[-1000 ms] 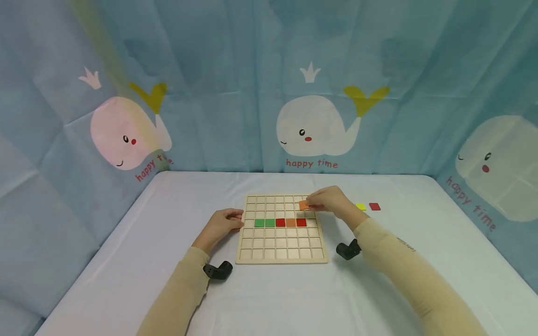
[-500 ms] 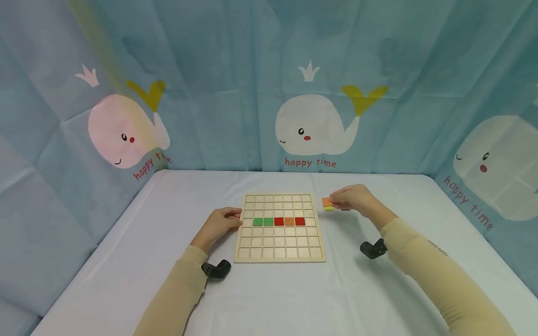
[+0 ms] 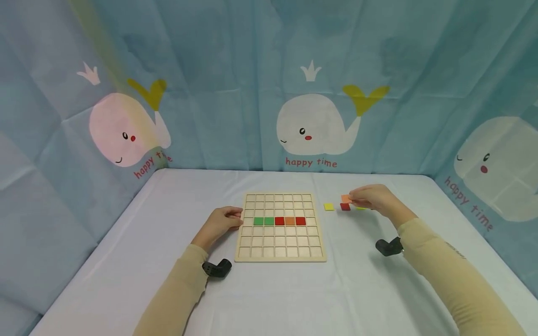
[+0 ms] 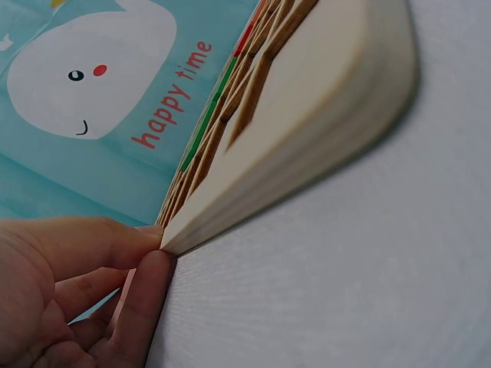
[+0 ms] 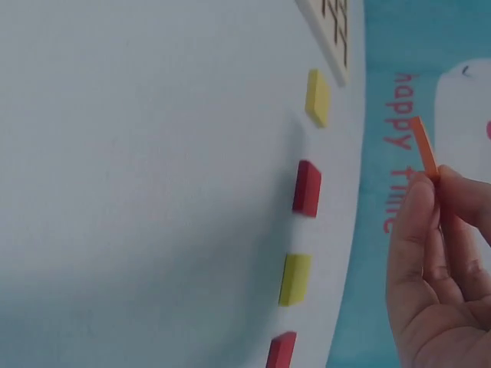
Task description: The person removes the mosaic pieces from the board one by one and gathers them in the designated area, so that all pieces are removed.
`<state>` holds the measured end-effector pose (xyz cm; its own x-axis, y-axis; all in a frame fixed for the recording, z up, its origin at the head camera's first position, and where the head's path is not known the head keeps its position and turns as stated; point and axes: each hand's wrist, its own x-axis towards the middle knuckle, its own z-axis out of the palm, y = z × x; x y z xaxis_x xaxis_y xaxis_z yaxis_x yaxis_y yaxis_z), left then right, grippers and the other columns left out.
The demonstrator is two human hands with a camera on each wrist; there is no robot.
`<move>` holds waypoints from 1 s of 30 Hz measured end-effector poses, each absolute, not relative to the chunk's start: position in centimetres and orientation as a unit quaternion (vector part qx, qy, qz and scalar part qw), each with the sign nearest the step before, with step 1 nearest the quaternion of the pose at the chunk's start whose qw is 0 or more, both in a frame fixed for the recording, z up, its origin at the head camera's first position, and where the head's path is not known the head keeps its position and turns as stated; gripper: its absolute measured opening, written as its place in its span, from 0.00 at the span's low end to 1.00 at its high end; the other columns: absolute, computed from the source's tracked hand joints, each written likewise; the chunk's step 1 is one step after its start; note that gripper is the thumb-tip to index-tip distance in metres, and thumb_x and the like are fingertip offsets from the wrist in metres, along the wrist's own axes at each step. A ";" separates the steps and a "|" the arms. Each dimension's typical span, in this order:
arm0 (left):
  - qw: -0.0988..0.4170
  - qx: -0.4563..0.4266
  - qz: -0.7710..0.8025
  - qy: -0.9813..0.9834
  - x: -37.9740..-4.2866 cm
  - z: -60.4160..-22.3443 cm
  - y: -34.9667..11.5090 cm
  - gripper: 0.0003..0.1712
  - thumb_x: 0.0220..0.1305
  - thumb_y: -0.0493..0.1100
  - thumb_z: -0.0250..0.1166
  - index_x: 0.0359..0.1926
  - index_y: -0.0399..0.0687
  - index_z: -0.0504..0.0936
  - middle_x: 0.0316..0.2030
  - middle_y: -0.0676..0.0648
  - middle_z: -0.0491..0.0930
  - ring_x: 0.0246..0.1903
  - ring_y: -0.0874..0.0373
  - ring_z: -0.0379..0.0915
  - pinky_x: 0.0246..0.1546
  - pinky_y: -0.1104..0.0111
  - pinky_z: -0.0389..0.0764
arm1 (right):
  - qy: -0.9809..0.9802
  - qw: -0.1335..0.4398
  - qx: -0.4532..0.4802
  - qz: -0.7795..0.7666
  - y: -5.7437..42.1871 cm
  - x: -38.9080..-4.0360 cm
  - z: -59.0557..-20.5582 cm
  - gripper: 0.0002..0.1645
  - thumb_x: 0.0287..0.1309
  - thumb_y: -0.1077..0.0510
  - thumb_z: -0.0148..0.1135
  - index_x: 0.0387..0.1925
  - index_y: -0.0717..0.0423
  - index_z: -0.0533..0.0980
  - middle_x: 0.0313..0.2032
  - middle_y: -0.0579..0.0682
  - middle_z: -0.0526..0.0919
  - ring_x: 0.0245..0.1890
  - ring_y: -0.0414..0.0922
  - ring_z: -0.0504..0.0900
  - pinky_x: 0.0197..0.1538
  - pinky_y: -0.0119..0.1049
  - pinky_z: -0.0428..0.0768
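A square wooden grid board [image 3: 280, 241] lies on the white table. One row of it bears two green tiles [image 3: 264, 221], a red tile [image 3: 279, 221], an orange tile [image 3: 290, 221] and another red tile [image 3: 300, 221]. My left hand [image 3: 218, 225] holds the board's left edge between thumb and fingers, as the left wrist view shows. Off to the right, my right hand [image 3: 377, 198] pinches a loose orange tile [image 5: 424, 147] by thumb and fingertips, raised above the table. Beneath it lie a yellow tile [image 3: 329, 206], a red tile [image 3: 345, 206] and a second yellow tile [image 5: 295, 279].
Another red tile [image 5: 281, 351] ends the loose row in the right wrist view. A blue curtain [image 3: 235, 126] printed with whales hangs behind and beside the table [image 3: 277, 298]. Each sleeve carries a black wrist camera [image 3: 389, 247].
My right hand has carried the orange tile from above the board's upper right to over the loose tiles, uncovering the nearer ones. The left hand stays at the board's edge.
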<state>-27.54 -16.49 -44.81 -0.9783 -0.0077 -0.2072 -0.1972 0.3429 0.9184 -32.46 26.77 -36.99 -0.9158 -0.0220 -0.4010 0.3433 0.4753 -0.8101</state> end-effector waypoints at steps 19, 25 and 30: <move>0.077 -0.061 0.570 0.816 -27.5 -45.1 -16.2 0.27 0.62 0.32 0.67 0.63 0.39 0.76 0.43 0.43 0.80 0.41 0.57 0.78 0.42 0.70 0.84 | 0.836 0.168 0.123 -0.508 32.3 -32.4 -37.3 0.40 0.64 0.50 0.65 0.68 0.70 0.65 0.30 0.37 0.81 0.33 0.35 0.84 0.47 0.28 0.85; 0.083 -0.062 0.573 0.813 -27.6 -45.1 -16.3 0.27 0.62 0.32 0.66 0.63 0.38 0.76 0.43 0.43 0.80 0.41 0.58 0.77 0.42 0.70 0.84 | 0.846 0.153 0.124 -0.496 33.2 -32.3 -37.4 0.40 0.66 0.50 0.63 0.70 0.70 0.63 0.48 0.55 0.83 0.33 0.31 0.83 0.50 0.31 0.85; 0.081 -0.063 0.569 0.816 -27.6 -45.0 -16.4 0.27 0.62 0.32 0.66 0.63 0.38 0.76 0.43 0.42 0.80 0.41 0.58 0.77 0.42 0.70 0.84 | 0.847 0.146 0.124 -0.497 34.2 -32.4 -37.9 0.41 0.67 0.49 0.62 0.71 0.70 0.61 0.63 0.66 0.74 0.33 0.30 0.83 0.53 0.34 0.84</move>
<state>-27.61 -16.44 -45.04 -0.9790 -0.0107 -0.2035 -0.1946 0.3451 0.9182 -32.36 34.15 -37.93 -0.9262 0.0647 -0.3713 0.3557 0.4761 -0.8042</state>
